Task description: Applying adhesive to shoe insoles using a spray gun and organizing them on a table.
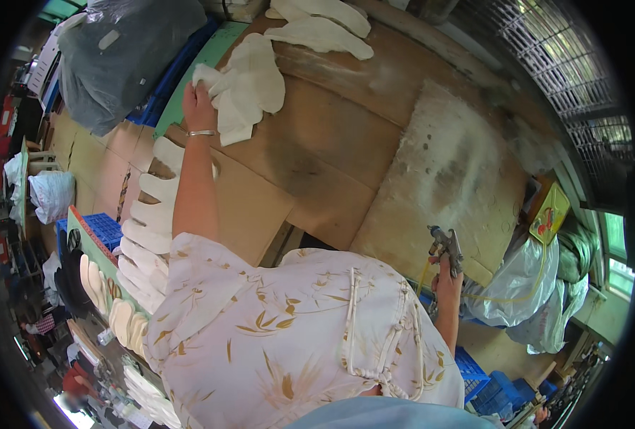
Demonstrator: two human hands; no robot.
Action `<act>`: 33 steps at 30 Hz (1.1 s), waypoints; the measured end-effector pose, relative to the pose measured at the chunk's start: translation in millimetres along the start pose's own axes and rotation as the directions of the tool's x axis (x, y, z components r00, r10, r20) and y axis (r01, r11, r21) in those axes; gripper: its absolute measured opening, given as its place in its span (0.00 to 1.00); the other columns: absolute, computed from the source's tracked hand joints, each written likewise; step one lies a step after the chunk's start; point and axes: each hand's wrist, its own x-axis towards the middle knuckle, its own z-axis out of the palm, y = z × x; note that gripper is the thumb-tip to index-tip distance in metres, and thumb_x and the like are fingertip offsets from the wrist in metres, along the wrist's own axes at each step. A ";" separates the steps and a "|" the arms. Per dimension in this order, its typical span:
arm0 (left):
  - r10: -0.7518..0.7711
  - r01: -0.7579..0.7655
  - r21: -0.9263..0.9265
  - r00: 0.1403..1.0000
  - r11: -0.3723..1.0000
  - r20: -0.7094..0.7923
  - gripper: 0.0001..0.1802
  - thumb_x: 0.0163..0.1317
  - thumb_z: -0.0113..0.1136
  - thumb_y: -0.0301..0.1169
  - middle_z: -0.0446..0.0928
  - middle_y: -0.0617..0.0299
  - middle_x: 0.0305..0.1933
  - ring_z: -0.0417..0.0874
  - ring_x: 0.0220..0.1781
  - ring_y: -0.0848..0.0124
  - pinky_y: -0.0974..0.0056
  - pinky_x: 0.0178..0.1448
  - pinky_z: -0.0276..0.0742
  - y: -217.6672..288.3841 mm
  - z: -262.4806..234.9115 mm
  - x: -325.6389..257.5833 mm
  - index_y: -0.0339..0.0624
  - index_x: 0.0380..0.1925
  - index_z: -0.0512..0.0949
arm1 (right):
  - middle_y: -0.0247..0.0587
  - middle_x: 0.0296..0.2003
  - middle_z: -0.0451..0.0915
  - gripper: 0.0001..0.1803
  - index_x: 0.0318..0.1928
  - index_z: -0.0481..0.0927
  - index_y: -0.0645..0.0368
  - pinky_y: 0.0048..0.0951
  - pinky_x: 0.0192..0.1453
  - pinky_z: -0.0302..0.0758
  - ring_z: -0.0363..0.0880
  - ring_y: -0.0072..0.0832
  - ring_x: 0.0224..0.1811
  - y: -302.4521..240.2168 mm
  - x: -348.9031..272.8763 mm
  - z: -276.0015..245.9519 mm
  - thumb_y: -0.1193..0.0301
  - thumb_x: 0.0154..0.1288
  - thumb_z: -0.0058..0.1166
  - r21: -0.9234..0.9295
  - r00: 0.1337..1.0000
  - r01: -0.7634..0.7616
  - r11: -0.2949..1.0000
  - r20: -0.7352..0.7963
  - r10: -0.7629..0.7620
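I see the left hand's fingers pinching bunched white fabric at the brown cardboard-covered bench's far left, probably steadying it; right hand fingers wrap a grey metal spray gun, near edge, likely for trigger reach.

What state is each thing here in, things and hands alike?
White pieces by left hand: lying overlapped
Left hand: touching their edge; tightness of grip unclear
White pieces beside left forearm: in an overlapping row
Spray gun: held; spraying or not, unclear
Right hand: closed around the spray gun
Right-hand cardboard: flat, stained
Clear plastic bag: crumpled
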 end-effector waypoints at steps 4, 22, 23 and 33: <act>-0.008 0.004 0.028 0.991 1.000 0.131 0.12 0.63 0.47 0.30 0.76 0.60 0.35 0.78 0.34 0.74 0.69 0.37 0.79 21.6 23.7 22.2 0.31 0.39 0.72 | 0.35 0.30 0.77 0.16 0.49 0.72 0.61 0.17 0.09 0.54 0.59 0.11 0.09 2.9 0.8 -7.6 0.66 0.66 0.44 -0.053 1.000 0.010 0.999 0.016 -0.010; 0.333 -0.751 0.102 0.405 0.652 0.851 0.20 0.48 0.57 0.25 0.75 0.58 0.44 0.76 0.42 0.59 0.60 0.45 0.72 27.8 143.1 -258.3 0.45 0.45 0.72 | 0.36 0.30 0.77 0.15 0.47 0.71 0.60 0.16 0.10 0.54 0.59 0.11 0.09 38.0 -31.5 -51.9 0.64 0.67 0.41 -0.033 1.000 0.018 0.999 -0.016 -0.018; 0.327 -0.702 0.228 0.561 0.675 0.760 0.24 0.47 0.58 0.27 0.72 0.56 0.47 0.74 0.46 0.58 0.58 0.47 0.71 29.6 142.2 -271.4 0.44 0.48 0.69 | 0.36 0.30 0.78 0.15 0.47 0.71 0.61 0.16 0.10 0.54 0.59 0.11 0.09 41.0 -32.0 -54.2 0.64 0.67 0.42 -0.037 1.000 0.007 0.999 -0.018 -0.008; 0.328 -0.616 0.368 0.729 0.696 0.601 0.19 0.44 0.57 0.23 0.72 0.62 0.49 0.75 0.42 0.58 0.59 0.42 0.74 7.2 135.1 -264.2 0.51 0.39 0.77 | 0.32 0.28 0.78 0.15 0.40 0.76 0.62 0.17 0.13 0.56 0.62 0.11 0.12 47.9 -35.2 -65.3 0.62 0.66 0.46 0.002 0.998 -0.044 0.999 -0.037 0.044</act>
